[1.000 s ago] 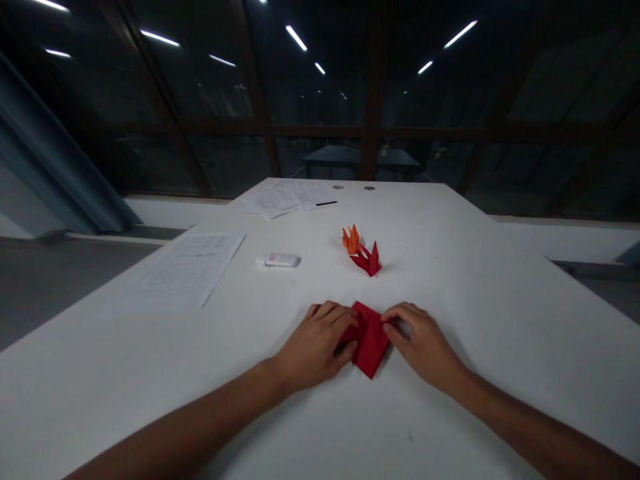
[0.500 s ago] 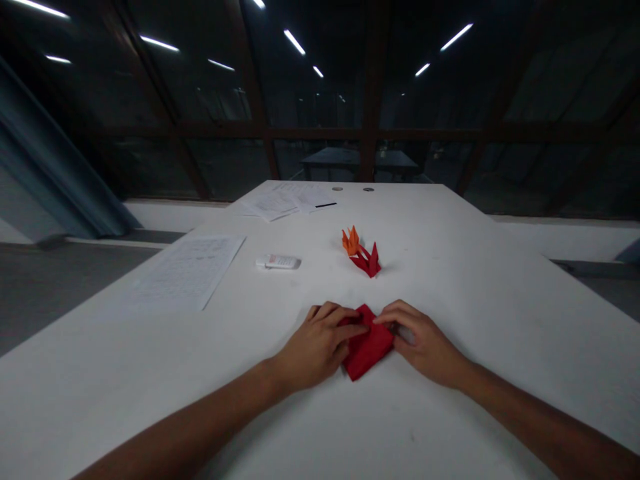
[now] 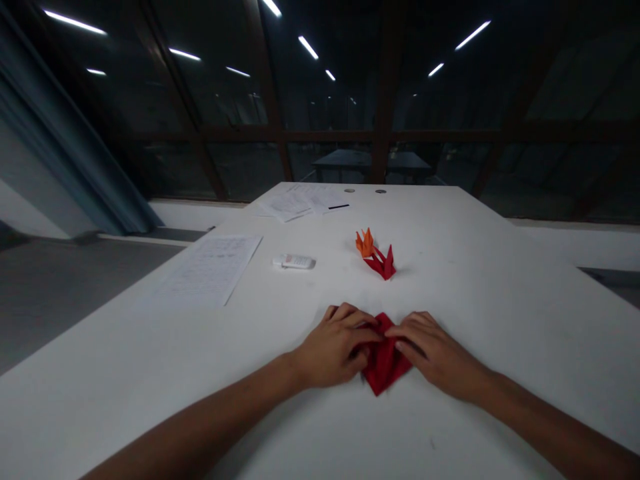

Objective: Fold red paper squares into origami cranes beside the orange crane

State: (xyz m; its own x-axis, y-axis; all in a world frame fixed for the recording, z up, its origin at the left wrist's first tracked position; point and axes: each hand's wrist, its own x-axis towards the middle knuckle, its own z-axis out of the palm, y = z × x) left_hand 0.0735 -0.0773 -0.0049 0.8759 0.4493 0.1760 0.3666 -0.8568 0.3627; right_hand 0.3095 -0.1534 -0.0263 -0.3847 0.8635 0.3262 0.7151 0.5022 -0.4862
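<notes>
A folded piece of red origami paper (image 3: 384, 375) lies on the white table in front of me, one corner pointing toward me. My left hand (image 3: 336, 348) grips its left side, with fingers curled over the top and thumb at the edge. From the right, my right hand (image 3: 436, 352) pinches the paper near its middle, fingertips close to those of the left. Fingers cover much of the upper part. Beyond the hands stand a red origami crane (image 3: 385, 264) and, touching or just behind it, an orange origami crane (image 3: 367, 244).
A white bottle (image 3: 295, 261) lies left of the cranes. Printed sheets rest at the table's left (image 3: 207, 270), and more papers (image 3: 300, 202) lie at the far end, near two round grommets. Dark windows and a blue curtain (image 3: 65, 133) stand beyond the table (image 3: 500, 293).
The paper's flat surface now shows a raised crease down the middle. My right fingers have moved inward over it. The whole view has shifted slightly, so everything appears further right.
</notes>
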